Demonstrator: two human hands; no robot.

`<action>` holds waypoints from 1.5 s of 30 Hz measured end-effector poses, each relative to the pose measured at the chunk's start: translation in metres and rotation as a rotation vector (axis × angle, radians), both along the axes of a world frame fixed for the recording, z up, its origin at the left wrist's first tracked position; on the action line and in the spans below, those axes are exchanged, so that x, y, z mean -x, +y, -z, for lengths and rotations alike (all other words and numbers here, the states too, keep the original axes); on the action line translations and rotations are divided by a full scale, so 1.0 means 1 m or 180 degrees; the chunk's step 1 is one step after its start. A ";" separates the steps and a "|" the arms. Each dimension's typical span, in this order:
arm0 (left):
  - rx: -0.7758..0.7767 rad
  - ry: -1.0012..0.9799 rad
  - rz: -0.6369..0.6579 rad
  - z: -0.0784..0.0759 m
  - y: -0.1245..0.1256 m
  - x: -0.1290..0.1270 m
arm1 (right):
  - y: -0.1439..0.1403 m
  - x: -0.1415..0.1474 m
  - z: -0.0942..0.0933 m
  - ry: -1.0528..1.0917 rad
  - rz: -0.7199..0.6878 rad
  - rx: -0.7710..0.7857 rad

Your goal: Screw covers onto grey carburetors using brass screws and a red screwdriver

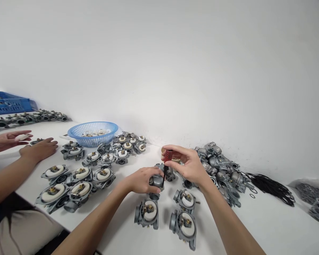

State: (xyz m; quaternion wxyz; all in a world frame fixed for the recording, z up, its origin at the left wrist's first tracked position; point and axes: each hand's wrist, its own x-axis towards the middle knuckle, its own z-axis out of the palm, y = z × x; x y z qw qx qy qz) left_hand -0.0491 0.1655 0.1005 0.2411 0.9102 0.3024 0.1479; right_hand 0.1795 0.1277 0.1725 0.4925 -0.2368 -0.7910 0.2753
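My left hand (142,180) is closed around a grey metal carburetor (156,181) on the white table. My right hand (188,164) grips a screwdriver (168,156) by its red handle. The dark shaft points down, and its tip meets the near edge of that carburetor; the screw itself is too small to make out. Closer to me lie open carburetors with white floats: one (149,212) below my left hand, plus an upper one (186,199) and a lower one (184,225) below my right hand.
A pile of carburetors (220,170) lies right, beside black rubber rings (271,187) and a clear bag of small parts (311,191). Left are several float-fitted carburetors (79,189), a blue basket (93,141), a blue crate (13,104) and a co-worker's hands (39,150), one holding a white part.
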 end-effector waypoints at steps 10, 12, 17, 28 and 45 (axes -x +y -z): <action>0.0014 0.0024 -0.0080 -0.001 -0.001 -0.001 | -0.002 0.000 -0.002 -0.0153 0.0058 -0.0156; 0.0022 0.0015 -0.0099 -0.001 -0.001 -0.001 | -0.001 -0.001 -0.001 -0.0231 0.0448 -0.0423; 0.0033 -0.0017 -0.0028 0.000 0.000 0.000 | -0.001 -0.002 -0.001 -0.0206 0.0002 -0.0308; 0.0021 -0.0024 -0.0026 0.000 -0.001 -0.001 | -0.002 -0.001 -0.001 -0.0072 -0.0177 -0.0136; 0.0041 -0.0021 -0.0075 -0.001 -0.002 -0.001 | 0.000 -0.001 0.001 -0.0249 0.0483 -0.0406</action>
